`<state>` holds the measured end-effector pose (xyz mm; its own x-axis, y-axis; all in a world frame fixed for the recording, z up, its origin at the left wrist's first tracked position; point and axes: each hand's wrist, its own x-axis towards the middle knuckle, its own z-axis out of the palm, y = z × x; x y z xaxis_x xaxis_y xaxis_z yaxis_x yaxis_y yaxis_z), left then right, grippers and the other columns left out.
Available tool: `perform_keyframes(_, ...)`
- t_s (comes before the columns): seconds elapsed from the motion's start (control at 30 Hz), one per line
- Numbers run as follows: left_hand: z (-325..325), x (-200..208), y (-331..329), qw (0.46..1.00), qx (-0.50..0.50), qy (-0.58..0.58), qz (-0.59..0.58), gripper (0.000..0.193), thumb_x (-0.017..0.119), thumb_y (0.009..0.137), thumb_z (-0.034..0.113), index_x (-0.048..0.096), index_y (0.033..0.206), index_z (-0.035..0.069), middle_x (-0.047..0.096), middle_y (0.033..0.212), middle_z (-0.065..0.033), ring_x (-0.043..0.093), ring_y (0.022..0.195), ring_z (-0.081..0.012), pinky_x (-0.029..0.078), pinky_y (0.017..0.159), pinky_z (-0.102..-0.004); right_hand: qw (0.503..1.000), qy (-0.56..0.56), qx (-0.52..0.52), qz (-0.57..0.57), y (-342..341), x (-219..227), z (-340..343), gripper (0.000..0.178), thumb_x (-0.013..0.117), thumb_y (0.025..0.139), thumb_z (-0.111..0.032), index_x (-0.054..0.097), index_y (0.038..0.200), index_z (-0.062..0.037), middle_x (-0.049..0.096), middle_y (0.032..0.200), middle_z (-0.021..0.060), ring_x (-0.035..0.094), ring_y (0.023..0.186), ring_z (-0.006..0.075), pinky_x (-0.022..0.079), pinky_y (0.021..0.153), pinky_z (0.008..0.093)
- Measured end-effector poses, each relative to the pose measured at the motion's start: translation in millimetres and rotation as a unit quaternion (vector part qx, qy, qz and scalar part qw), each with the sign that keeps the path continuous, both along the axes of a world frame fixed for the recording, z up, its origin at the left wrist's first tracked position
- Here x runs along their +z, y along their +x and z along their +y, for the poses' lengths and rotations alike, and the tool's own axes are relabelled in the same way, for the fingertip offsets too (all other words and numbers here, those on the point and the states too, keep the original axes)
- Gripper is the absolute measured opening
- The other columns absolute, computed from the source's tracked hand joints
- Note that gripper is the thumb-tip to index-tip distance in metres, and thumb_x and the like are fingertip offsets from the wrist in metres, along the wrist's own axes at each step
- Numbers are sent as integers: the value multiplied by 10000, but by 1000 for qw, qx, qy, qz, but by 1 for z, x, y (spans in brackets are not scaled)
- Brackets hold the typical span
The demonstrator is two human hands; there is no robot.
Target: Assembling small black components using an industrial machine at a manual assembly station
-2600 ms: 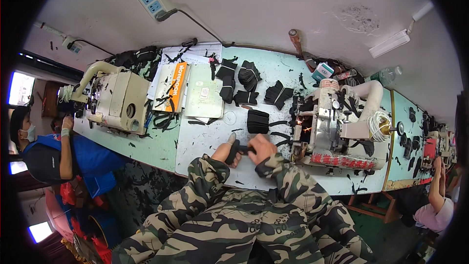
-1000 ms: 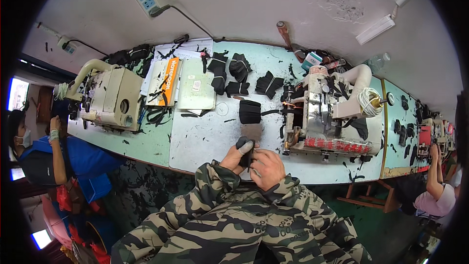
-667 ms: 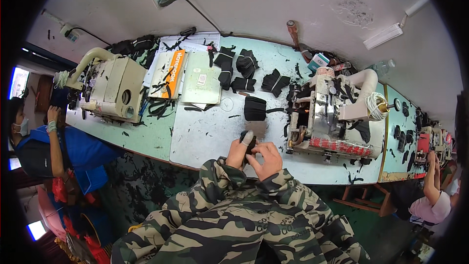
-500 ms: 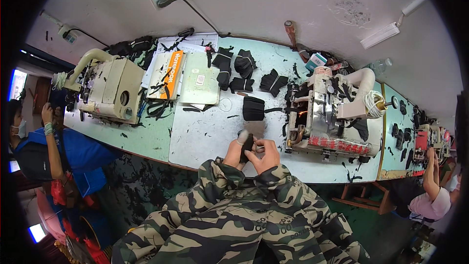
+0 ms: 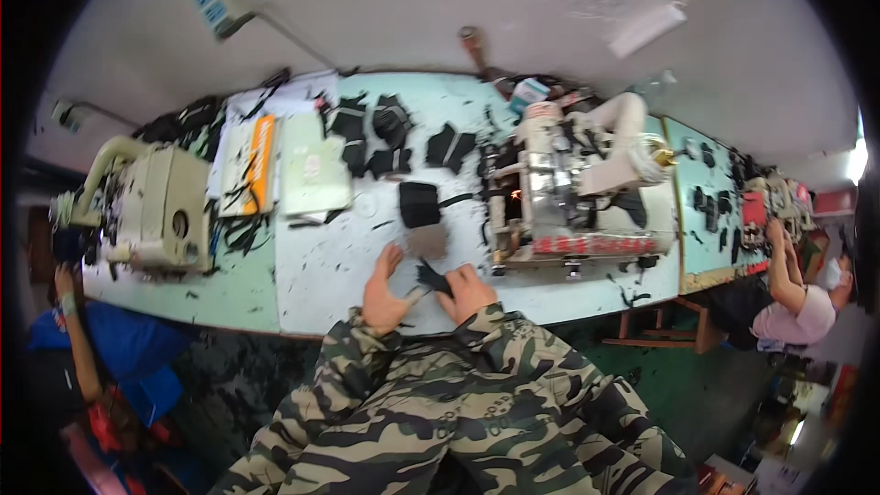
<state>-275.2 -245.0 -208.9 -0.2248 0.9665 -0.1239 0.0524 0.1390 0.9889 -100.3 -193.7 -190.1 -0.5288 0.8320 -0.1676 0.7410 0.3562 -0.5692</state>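
Note:
My right hand (image 5: 471, 293) pinches a small dark fabric piece (image 5: 433, 277), which points toward the left. My left hand (image 5: 385, 295) is beside it with thumb and fingers spread; only a slight blur shows near its lower fingers. Just beyond both hands, a neat stack of black fabric pieces (image 5: 420, 204) lies on the pale table (image 5: 316, 261), with a grey-brown patch (image 5: 426, 241) at its near edge. Behind that stack are several tied black bundles, among them a fanned bundle (image 5: 449, 148) and an upright bundle (image 5: 391, 121).
A sewing machine (image 5: 568, 192) with a small orange glow stands to the right, and another beige machine (image 5: 151, 206) to the left. Between them lie an orange-and-white notebook (image 5: 249, 165) and a pale green booklet (image 5: 314, 176). People sit at both sides; black scraps dot the table.
My hands have come apart; the dark fabric piece, earlier held between both, is now in my right hand. The whole view has shifted, with table things appearing further left.

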Motion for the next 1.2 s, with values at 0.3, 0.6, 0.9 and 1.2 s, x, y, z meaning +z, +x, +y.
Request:
perform_keyframes(0.3, 9, -4, 43, 1000, 8, 2, 5, 683, 688, 773, 186, 358, 1339, -7, 493, 1265, -202, 528, 1134, -287, 411, 954, -341, 997, -7, -27, 76, 23, -29, 2, 429, 674, 766, -225, 521, 1144, -92, 507, 1049, 129, 575, 863, 360, 493, 702, 441)
perform_keyframes(0.6, 100, 89, 192, 944, -22, -200, -262, 169, 587, 861, 117, 530, 940, -22, 611, 776, -111, 627, 682, -202, 535, 661, -312, 928, 360, -78, 52, 259, 124, 138, 204, 618, 723, -77, 637, 921, -34, 623, 887, 114, 576, 783, 302, 468, 677, 399)
perform_keyframes(0.9, 148, 103, 310, 967, -161, -195, 4, 275, 668, 815, 140, 545, 981, -41, 597, 716, -102, 599, 649, -160, 479, 610, -315, 947, 308, -97, -12, 428, 163, 265, 328, 764, 645, -175, 646, 912, -25, 589, 965, 107, 534, 936, 307, 414, 825, 396)
perform_keyframes(1.2, 183, 151, 357, 928, -199, -177, 259, 310, 694, 760, 144, 539, 984, -4, 584, 755, -196, 565, 669, -321, 454, 641, -369, 929, 349, -118, 25, 484, 147, 295, 326, 738, 677, -163, 630, 964, -53, 594, 988, 88, 547, 933, 283, 416, 839, 397)
